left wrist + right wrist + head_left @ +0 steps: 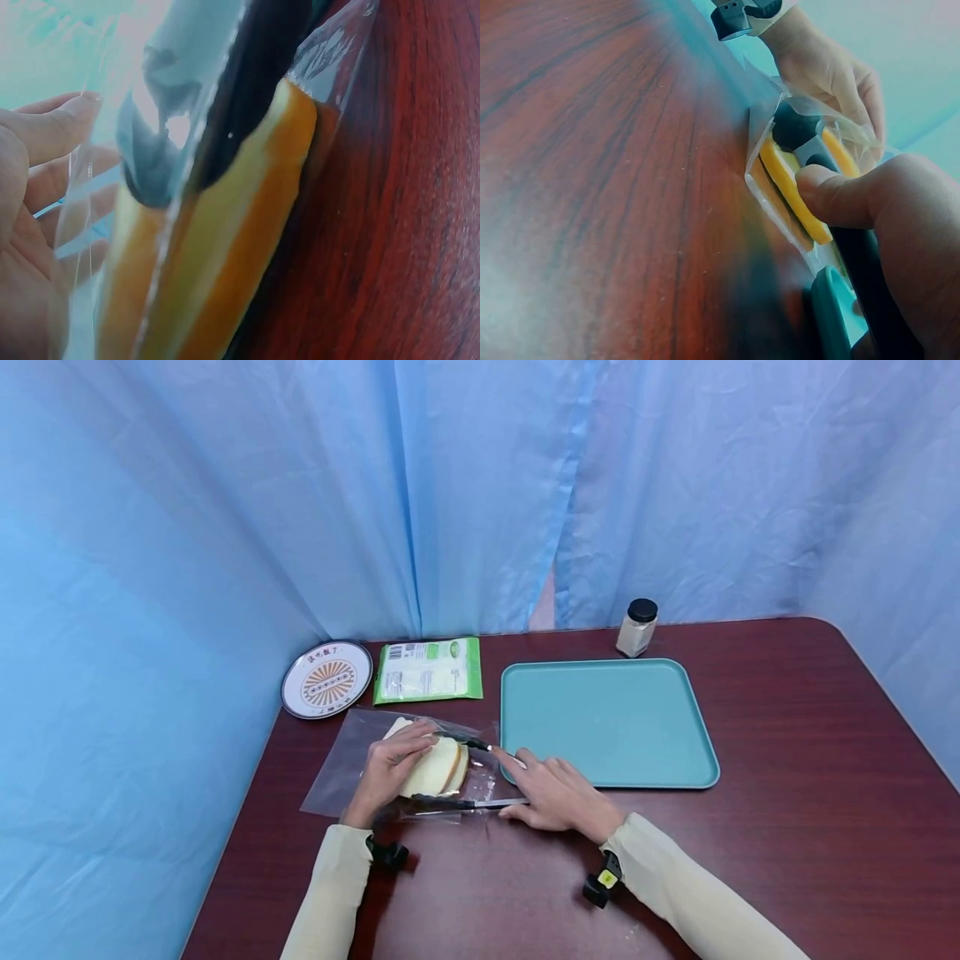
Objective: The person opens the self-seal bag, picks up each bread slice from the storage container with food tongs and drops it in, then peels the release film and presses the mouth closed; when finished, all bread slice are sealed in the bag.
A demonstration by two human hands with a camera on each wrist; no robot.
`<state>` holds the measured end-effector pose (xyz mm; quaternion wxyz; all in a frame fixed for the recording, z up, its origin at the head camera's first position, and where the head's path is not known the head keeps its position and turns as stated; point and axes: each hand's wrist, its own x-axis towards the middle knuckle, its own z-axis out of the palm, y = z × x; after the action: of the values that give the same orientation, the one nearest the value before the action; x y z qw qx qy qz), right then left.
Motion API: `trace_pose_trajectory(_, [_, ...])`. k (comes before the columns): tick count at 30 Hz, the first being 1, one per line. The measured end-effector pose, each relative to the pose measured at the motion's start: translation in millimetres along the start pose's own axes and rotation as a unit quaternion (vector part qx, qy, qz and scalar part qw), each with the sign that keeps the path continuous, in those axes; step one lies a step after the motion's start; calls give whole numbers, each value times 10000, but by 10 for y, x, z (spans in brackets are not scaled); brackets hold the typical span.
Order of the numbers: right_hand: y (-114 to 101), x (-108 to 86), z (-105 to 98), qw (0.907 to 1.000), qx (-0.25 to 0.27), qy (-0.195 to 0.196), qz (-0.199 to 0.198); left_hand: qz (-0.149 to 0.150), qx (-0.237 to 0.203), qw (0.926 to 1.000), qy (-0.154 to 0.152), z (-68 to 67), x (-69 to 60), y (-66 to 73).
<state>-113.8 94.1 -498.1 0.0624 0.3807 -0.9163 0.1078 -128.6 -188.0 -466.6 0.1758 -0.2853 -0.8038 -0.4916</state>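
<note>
Several slices of bread point(433, 770) with brown crusts lie in a clear plastic bag point(330, 781) left of centre. My left hand point(390, 768) rests on the bag and bread, fingers fairly straight; the left wrist view shows film across some of them. With my right hand point(558, 795) I hold tongs point(444, 804), thumb along one arm and fingers at the other. Their arms are spread to either side of the bread. A broad black tong head point(259, 82) is against the crusts point(225, 277) in the left wrist view.
A teal tray point(607, 722) lies right of the bag, under part of my right hand. Behind the bag are a green-and-white packet point(427, 670) and a patterned plate point(327, 680). A black-lidded jar point(637, 628) stands behind the tray. Blue curtains point(480, 493) surround the table point(810, 718).
</note>
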Motion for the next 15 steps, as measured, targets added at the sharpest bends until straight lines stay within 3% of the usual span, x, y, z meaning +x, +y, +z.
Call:
trace_pose_trajectory(6, [-17, 39, -49, 9991, 11, -364, 224, -89, 90, 9999, -45, -2, 7, 23])
trace_pose_trajectory(15, [-40, 81, -123, 9975, 137, -571, 402, -236, 182, 9995, -141, 0, 17, 23])
